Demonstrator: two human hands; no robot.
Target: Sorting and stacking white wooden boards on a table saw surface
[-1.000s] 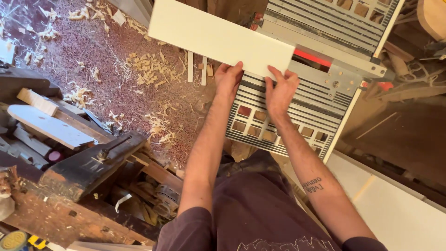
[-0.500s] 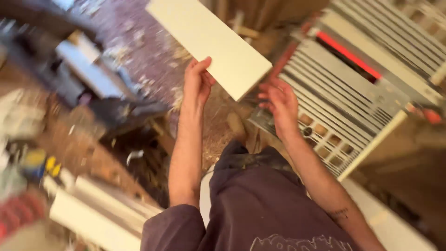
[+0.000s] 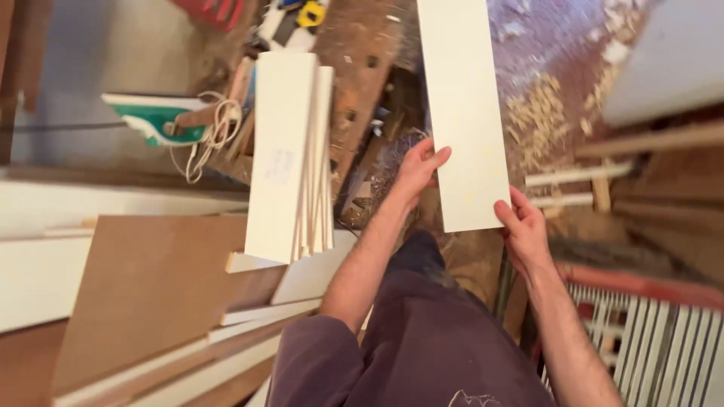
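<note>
Both hands hold one long, flat, cream-white painted board (image 3: 464,113), which runs lengthwise away from the body and out of the top of the view. Left hand (image 3: 418,169) grips the board's left long edge near the close end, fingers wrapped over the face. Right hand (image 3: 522,230) pinches the near right corner, thumb on top, fingers beneath; both grips are closed on the panel.

Change since a second ago: the board lay crosswise over the slatted white-and-red machine table (image 3: 652,339); it has now swung clear of it and hangs over the wood-shaving-strewn floor (image 3: 543,113). The view has turned leftward with it.

Now in view at left: a stack of similar cream-white boards (image 3: 290,151) standing on edge against a worn brown wooden workbench (image 3: 362,68), just beside the carried board but apart from it. A large brown fibreboard sheet (image 3: 151,286) leans lower left. A green-and-white hand tool (image 3: 154,120) with coiled cord sits behind.
</note>
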